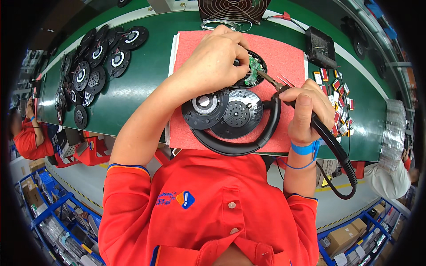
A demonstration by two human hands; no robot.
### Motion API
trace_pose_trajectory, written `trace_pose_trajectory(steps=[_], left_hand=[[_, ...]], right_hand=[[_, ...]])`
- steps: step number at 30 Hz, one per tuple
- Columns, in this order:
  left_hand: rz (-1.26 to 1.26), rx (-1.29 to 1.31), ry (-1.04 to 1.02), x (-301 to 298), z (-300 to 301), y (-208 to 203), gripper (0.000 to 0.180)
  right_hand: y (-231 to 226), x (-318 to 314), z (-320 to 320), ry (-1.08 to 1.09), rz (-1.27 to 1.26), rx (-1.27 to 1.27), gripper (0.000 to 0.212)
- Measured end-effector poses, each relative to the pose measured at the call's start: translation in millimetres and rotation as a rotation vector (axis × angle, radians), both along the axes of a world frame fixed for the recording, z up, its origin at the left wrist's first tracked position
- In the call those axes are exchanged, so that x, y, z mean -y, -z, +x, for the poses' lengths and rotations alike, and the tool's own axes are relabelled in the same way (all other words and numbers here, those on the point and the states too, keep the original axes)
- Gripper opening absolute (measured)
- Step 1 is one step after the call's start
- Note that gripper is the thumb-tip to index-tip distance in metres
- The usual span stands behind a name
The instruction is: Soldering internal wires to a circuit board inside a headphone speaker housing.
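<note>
Green circuit board [253,76] shows only in part to me: my left hand [224,55] covers its left side, and the iron's tip crosses its right. Its small parts and any wires are too fine to make out. My left thumb and forefinger are bent close together, but whether they pinch something I cannot tell. Thin metal points [286,80] stick out beside the iron's shaft; I can't say what they belong to. The fan [235,9] is cut off by the upper edge.

The board sits inside a round black ear cup [265,60], right beside my left fingertips. My right hand [310,111] is closed round the soldering iron [324,131], its tip at the board, touching or just above.

Toward me, a ringed speaker disc [204,102] overlaps a perforated disc [236,114], both within the curved headband [237,148], so room there is tight. Bare pink mat [288,57] lies right of the cup, up to its edge; past that sit the black tray [328,60] and scattered small packs [339,95]. Left of the mat, green tabletop [142,84] runs open to the piled discs [88,71].
</note>
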State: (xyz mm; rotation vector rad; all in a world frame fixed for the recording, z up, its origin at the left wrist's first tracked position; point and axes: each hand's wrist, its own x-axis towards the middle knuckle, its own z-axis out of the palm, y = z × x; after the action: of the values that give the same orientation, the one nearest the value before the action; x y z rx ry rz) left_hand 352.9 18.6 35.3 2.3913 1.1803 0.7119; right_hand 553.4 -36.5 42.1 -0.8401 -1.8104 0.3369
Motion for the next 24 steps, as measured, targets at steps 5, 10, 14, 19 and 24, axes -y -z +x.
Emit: trace_pose_trajectory(steps=[5, 10, 14, 19, 24], left_hand=[[-0.018, 0.008, -0.001, 0.7, -0.1, -0.3, 0.009], [-0.053, 0.030, 0.008, -0.7, -0.2, 1.8, 0.009], [-0.069, 0.082, 0.000, -2.8, 1.5, 8.6, 0.010], [-0.056, 0.183, 0.001, -4.1, 4.6, 13.7, 0.011], [-0.081, 0.213, 0.024, -4.8, 4.4, 13.5, 0.011]], right_hand=[[-0.4, 0.5, -0.2, 0.008, -0.006, -0.001, 0.035], [-0.3, 0.1, 0.2, 0.006, -0.005, -0.006, 0.036], [-0.6, -0.1, 0.4, 0.002, -0.007, -0.003, 0.036], [0.9, -0.9, 0.8, 0.004, 0.000, -0.010, 0.036], [0.8, -0.5, 1.2, 0.004, -0.002, -0.018, 0.036]])
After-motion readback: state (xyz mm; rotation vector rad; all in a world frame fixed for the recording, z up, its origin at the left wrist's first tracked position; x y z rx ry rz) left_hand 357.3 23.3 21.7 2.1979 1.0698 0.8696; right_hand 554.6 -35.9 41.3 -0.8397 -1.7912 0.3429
